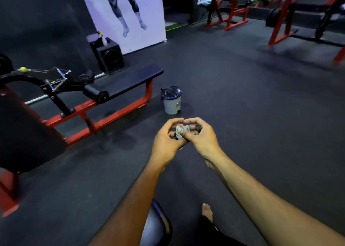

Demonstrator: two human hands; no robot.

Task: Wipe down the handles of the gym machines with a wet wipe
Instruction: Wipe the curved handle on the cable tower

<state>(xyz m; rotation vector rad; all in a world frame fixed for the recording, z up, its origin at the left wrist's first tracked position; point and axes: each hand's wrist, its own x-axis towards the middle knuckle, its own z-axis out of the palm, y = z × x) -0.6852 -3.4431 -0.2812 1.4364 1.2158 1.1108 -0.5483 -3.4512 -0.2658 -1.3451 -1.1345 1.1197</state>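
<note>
Now wipe [182,131] balled between my hands, left hand [166,141] and right hand [200,136] both pinching it. Soft, light, probably damp; grip by bunched middle. Bin [171,100] just beyond hands.

The crumpled grey wet wipe [182,132] is half hidden by curled fingers; red steel gym frames [280,17] at one o'clock blur.

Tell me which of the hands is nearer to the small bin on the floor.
Left, narrowly. The left hand sits just below the bin, almost in line with it; the right hand is offset to the bin's right. Both hold the crumpled wipe.
</note>
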